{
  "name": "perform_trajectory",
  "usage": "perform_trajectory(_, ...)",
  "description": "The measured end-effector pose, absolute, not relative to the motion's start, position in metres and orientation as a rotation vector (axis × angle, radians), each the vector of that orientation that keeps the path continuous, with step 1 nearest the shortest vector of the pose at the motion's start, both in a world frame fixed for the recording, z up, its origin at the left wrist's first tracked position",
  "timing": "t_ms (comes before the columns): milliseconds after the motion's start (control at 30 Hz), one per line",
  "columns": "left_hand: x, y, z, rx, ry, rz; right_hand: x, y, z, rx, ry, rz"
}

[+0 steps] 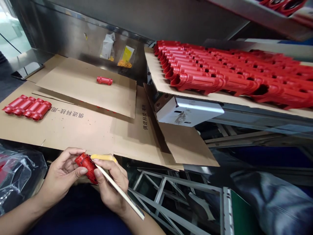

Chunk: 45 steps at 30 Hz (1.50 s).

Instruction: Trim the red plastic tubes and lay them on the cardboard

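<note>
A red plastic cylinder [87, 166] with slots is held tilted in front of my body, past the cardboard's near edge. My left hand [66, 171] grips it from the left, thumb and fingers closed on it. My right hand [111, 179] is closed round a long pale stick [119, 191] whose upper end meets the red cylinder; its fingers also touch the cylinder's right side. A yellow piece [104, 157] shows at the fingers of my right hand; how it is held is partly hidden.
Several red cylinders [26, 107] lie on the cardboard [97, 130] at left, another [104, 80] on a raised sheet [85, 85]. Rows of red parts [220, 71] fill a shelf at right. Small bags [126, 57] hang behind. Clear plastic [23, 176] lies at lower left.
</note>
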<state>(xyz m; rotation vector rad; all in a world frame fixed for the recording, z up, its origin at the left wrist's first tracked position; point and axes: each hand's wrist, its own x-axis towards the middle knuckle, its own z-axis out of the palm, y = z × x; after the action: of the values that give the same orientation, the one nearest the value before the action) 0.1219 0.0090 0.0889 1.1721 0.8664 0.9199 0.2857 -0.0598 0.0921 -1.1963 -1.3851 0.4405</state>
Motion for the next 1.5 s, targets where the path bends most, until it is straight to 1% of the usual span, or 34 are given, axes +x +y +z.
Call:
perform_trajectory(333, 0.122, 0.006, 0.089, 1.290, 0.931, 0.984, 0.285, -0.060, 0.098, -1.202, -1.451, 0.372)
perform_trajectory(533, 0.120, 0.005, 0.088, 1.328, 0.941, 0.971, 0.292, -0.066, 0.106, -1.222, -1.478, 0.420)
perform_trajectory(733, 0.119, 0.007, 0.093, 1.333, 0.903, 0.947, 0.300, -0.066, 0.120, -1.192, -1.371, 0.578)
perform_trajectory(933, 0.117, 0.006, 0.096, 1.304, 0.877, 0.909, 0.302, -0.063, 0.116, -1.230, -1.273, 0.705)
perform_trajectory(1500, 0.117, 0.007, 0.094, 1.357, 0.853, 0.921, 0.302, -0.063, 0.119, -1.267, -1.279, 0.716)
